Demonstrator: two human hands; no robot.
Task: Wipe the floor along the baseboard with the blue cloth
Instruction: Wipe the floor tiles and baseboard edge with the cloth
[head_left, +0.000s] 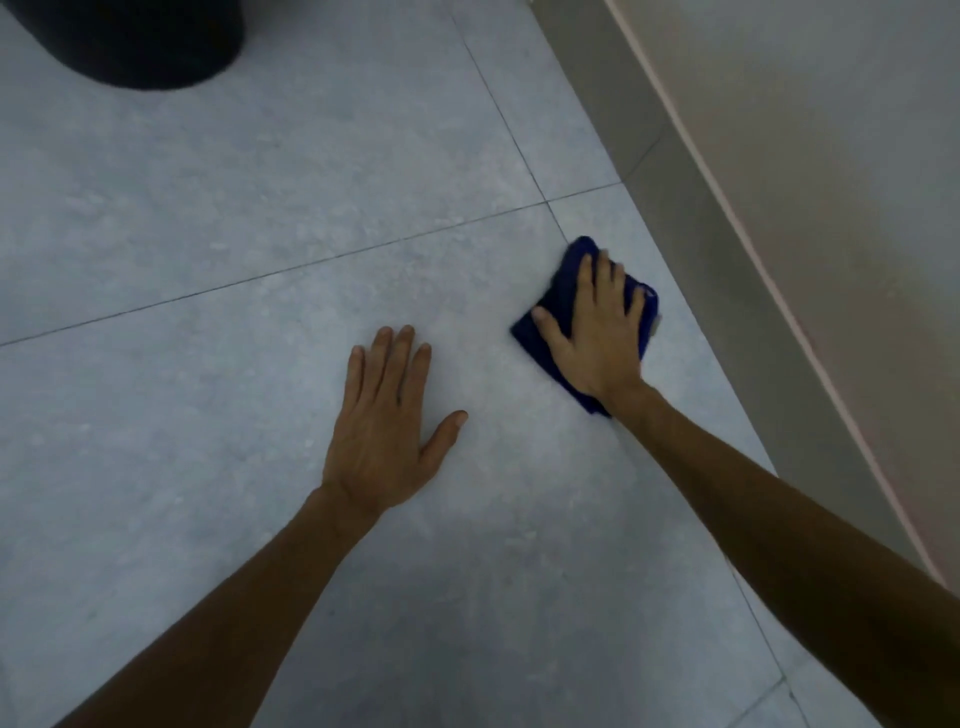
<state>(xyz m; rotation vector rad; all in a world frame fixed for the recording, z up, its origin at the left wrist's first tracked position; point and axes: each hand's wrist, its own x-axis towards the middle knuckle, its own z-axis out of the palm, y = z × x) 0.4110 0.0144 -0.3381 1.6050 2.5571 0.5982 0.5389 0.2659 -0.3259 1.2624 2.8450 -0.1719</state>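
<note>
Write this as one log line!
right hand: presses blue cloth on floor | left hand: flat on floor | baseboard: near cloth

No text, brand, number or sign can be read anywhere. A small pale tag (656, 326) at the right edge of the blue cloth (556, 296) is too blurred to make out.

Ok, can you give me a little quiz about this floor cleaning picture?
1. True or false: the right hand presses flat on the blue cloth.
2. Which hand rests on the bare floor? A. left hand B. right hand
3. Fill in: to the right of the cloth runs the grey ____.
Key: 1 true; 2 A; 3 baseboard.
</note>
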